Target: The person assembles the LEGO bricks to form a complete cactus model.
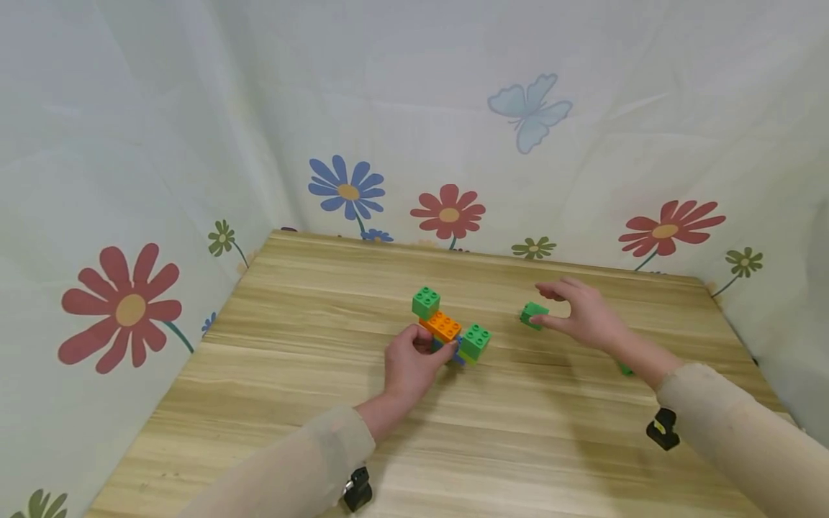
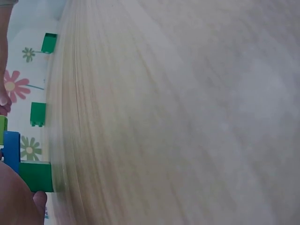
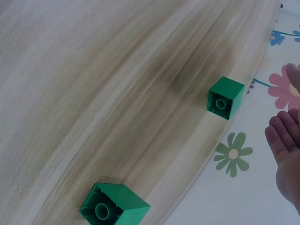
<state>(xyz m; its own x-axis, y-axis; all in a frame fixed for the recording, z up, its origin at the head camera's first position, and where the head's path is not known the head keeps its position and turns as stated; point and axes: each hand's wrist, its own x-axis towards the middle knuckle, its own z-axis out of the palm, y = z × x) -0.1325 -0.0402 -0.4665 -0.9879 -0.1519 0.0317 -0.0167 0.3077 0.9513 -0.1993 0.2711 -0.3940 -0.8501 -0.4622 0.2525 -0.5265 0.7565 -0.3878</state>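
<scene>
Progress: seemingly midway | left hand [image 1: 410, 365] pinches brick assembly [image 1: 443, 326], its orange, blue and green pieces joined | right of assembly: loose green block [image 1: 532, 311], right hand [image 1: 586, 316] at it, fingers spread, grasping nothing | farther right: second green block [image 1: 625, 369] | both apparently left to attach

Soft light up top, hazy wrist cams

Head view's pretty decent tbh: even, diffuse light, with a paler patch on the near part of the tabletop [image 1: 492, 464]. Can't pin down the source. Shadows are faint and fuzzy, mostly by the left hand [image 1: 414, 363] and under the right arm [image 1: 648, 356]. The backdrop [image 1: 414, 86] goes greyish, with a few shiny creases. Wide lens stretches stuff toward the edges.

Left wrist cam is washed out, milky glare at right, wood grain smeared. Right wrist is hazy too, but the green bricks [image 3: 226, 89] have fairly clean edges and dark insides.
</scene>
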